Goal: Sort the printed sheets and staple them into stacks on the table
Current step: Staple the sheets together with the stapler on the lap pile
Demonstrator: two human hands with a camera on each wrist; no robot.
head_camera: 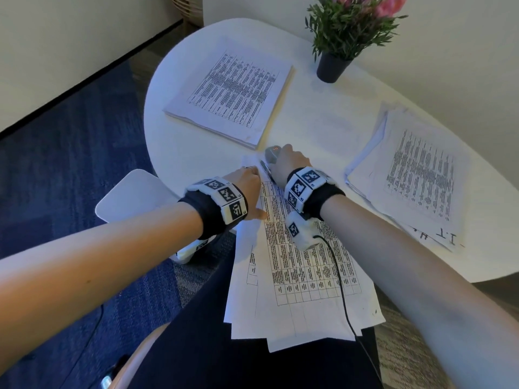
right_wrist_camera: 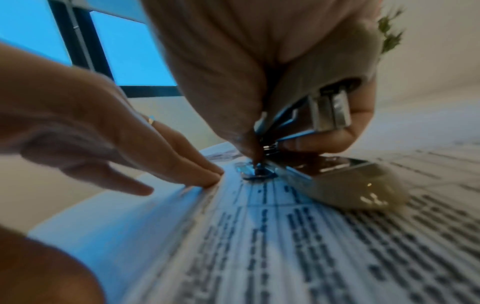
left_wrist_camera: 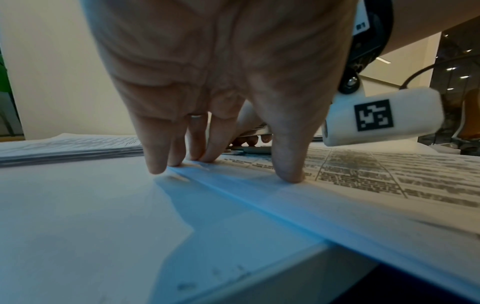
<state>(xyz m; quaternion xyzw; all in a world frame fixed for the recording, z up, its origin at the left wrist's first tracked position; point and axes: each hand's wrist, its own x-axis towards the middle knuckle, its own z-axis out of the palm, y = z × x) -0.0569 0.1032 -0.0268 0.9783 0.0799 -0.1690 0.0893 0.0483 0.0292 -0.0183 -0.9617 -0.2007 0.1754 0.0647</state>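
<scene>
A set of printed table sheets (head_camera: 303,265) lies across the near edge of the white table (head_camera: 323,130) and hangs over onto my lap. My left hand (head_camera: 247,183) presses its straight fingertips (left_wrist_camera: 179,162) on the sheets' far left corner, thumb on the print. My right hand (head_camera: 289,164) grips a grey stapler (head_camera: 271,154) just right of those fingers. In the right wrist view the stapler (right_wrist_camera: 327,111) points its nose down onto the top sheet (right_wrist_camera: 311,246) near the corner. A shiny flat part of it lies on the paper.
A neat stack of printed sheets (head_camera: 230,91) sits at the table's far left. A loose, fanned pile (head_camera: 415,178) sits at the right. A potted plant (head_camera: 332,66) stands at the back. A white chair (head_camera: 132,192) is left of the table. A black cable (head_camera: 339,282) trails over the sheets.
</scene>
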